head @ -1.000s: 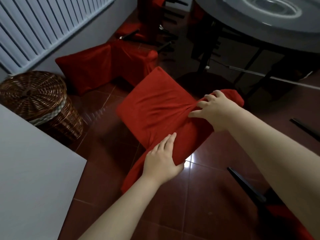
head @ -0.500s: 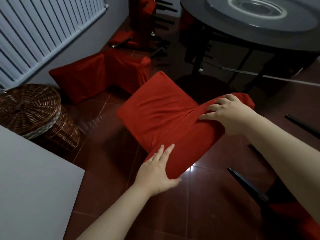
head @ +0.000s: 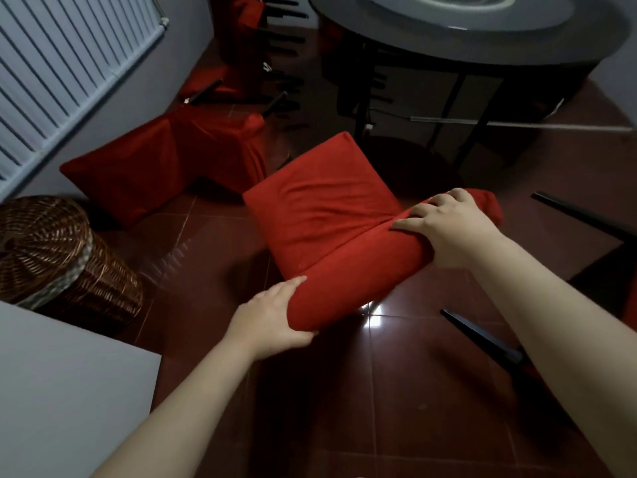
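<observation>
Now the red cushion (head: 327, 215) sits tilted over the tiled floor (head: 396, 391), between both hands. The left hand (head: 272, 319) grips its near rounded end, fingers and thumb clamped around it. The right hand (head: 451, 229) holds the crease, fingers curled into bunched fabric.

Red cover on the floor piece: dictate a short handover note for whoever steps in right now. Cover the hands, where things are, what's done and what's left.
Left hand: grips the near rounded end of the red cover, thumb underneath.
Right hand: on the fold between the two padded parts, fingers bent, fabric bunched under them.
Position: the covered piece is tilted over the tiled floor, near end lifted. A second red-covered piece lies by the wall, next to the wicker basket.
Done: red fabric covers both padded parts that show.
Left: probably pull the creases at the fold flat and seat the near end. The underside is hidden.
</observation>
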Tool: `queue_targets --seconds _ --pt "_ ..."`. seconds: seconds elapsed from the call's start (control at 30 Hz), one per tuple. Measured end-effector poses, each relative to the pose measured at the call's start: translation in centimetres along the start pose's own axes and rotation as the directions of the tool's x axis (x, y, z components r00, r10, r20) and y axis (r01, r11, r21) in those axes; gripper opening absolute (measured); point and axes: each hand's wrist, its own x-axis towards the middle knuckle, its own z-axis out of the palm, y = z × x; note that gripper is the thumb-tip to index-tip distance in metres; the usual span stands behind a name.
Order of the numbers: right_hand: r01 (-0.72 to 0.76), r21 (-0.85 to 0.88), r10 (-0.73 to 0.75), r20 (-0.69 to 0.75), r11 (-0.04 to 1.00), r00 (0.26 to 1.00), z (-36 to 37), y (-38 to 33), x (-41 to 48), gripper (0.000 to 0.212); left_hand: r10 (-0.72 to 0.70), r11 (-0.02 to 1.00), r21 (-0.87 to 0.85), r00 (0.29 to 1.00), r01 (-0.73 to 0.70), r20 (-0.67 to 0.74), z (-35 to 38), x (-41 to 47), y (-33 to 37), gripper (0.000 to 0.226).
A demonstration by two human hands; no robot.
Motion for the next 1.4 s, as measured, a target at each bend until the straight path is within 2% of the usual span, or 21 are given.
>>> queue_targets --seconds 0.27,0.53,0.77,0.97,1.2,1.4 --pt "-0.123 0.086 0.126 -0.032 0.989 0.992 1.9 1.9 -0.1 0.080 0.114 0.986 0.119 0.993 -0.113 -0.003 -3.4 5.2 0.6 0.095" --pt "-0.225 0.127 0.231 -0.038 0.966 0.972 3.8 4.5 0.2 0.078 0.155 0.974 0.161 0.987 -0.159 0.039 -5.9 9.7 2.7 0.089" --pt "-0.211 0.181 0.219 -0.026 0.961 0.975 4.2 7.2 2.2 0.076 0.133 0.973 0.185 0.990 -0.140 0.049 -6.8 12.1 4.2 0.090" --pt "-0.176 0.173 0.181 -0.014 0.969 0.983 4.2 9.4 4.4 0.077 0.088 0.977 0.189 0.995 -0.095 0.041 -7.3 13.9 5.1 0.100" --pt "-0.143 0.174 0.155 -0.055 0.974 0.986 4.1 11.5 7.5 0.075 0.052 0.982 0.183 0.998 -0.057 0.030 -8.3 16.0 5.6 0.095" --pt "-0.146 0.194 0.153 -0.025 0.970 0.988 6.3 15.0 7.4 0.081 0.101 0.973 0.201 0.993 -0.112 0.060 -8.0 18.3 8.8 0.097"
